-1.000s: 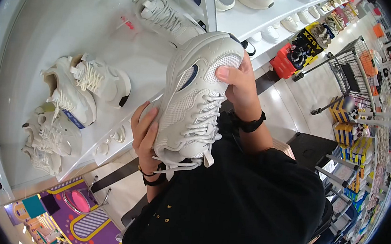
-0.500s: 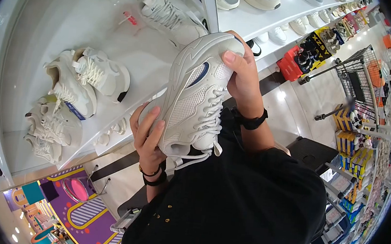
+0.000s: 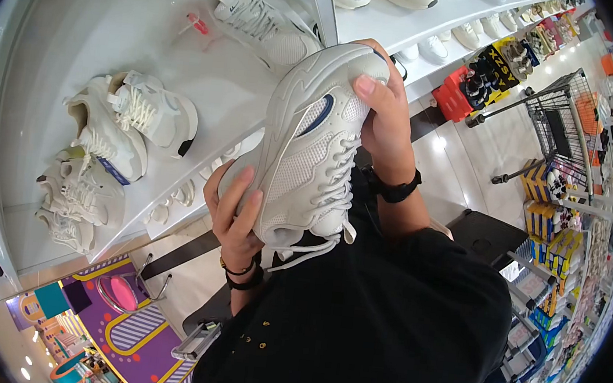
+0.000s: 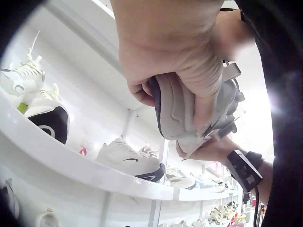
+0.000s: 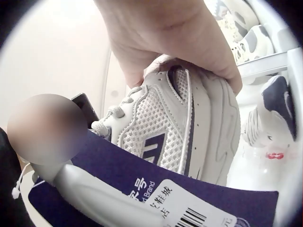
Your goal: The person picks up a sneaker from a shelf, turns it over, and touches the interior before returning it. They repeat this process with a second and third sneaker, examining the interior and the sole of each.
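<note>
A white lace-up sneaker (image 3: 312,166) with mesh panels and a navy oval inset is held up in front of the chest in the head view. My left hand (image 3: 234,210) grips it at the heel, fingers spread along the sole. Around the toe end curls my right hand (image 3: 384,114), its thumb on the upper. In the left wrist view, the left hand (image 4: 165,47) wraps the sneaker's heel (image 4: 175,106). A navy price tag (image 5: 128,175) with a barcode sticker shows in front of the sneaker's mesh side (image 5: 147,113) in the right wrist view.
On the white shelf (image 3: 205,97) stand a single sneaker (image 3: 263,28) behind the held one and several white sneakers (image 3: 109,128) to the left. More shoes line shelves at the upper right. A shopping cart (image 3: 563,128) and a red box (image 3: 454,95) stand on the floor.
The sneaker has rolled in both hands so that more of its sole edge shows, and its toe has shifted slightly up and right. Both hands keep their grip.
</note>
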Available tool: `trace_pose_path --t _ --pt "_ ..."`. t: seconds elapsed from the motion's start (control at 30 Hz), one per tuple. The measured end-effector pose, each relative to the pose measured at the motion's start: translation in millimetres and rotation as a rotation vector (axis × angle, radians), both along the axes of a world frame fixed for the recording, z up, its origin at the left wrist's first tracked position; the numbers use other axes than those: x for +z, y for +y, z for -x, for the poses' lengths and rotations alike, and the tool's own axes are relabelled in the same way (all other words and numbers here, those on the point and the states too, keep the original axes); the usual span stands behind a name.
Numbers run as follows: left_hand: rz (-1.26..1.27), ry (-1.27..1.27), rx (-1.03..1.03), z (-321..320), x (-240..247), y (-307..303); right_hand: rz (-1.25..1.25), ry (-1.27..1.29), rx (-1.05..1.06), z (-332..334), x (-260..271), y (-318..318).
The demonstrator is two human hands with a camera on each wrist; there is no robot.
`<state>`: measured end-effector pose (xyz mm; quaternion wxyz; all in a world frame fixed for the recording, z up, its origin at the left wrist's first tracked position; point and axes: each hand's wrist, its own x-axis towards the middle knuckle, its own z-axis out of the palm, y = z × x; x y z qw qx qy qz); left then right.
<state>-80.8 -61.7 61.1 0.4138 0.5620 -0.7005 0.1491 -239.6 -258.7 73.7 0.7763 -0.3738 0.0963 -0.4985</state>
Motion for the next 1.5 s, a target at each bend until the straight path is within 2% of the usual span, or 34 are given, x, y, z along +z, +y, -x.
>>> trace_pose_path --t 0.17,0.37,0.5,0.57,1.4,1.5 --pt "0.024 0.009 0.06 1.1 -5.8 3.9 -0.021 0.001 -0.006 -8.0 4.1 5.2" --pt "0.056 -0.007 0.109 -1.7 -6.7 6.2 0.16 0.107 -0.055 -13.7 14.2 10.1" --pt "0.057 0.02 0.122 -3.4 -7.1 8.4 0.164 0.107 -0.049 -12.5 18.0 12.1" --pt "0.054 0.029 0.118 -4.9 -8.6 8.5 0.128 0.012 -0.004 -11.7 16.3 12.4" --pt "0.087 0.035 0.085 -18.7 -5.0 19.0 0.15 0.022 -0.131 -25.7 26.7 31.1" --pt "0.098 0.066 0.121 -14.7 -0.8 20.7 0.039 0.011 -0.13 -26.4 25.5 30.3"
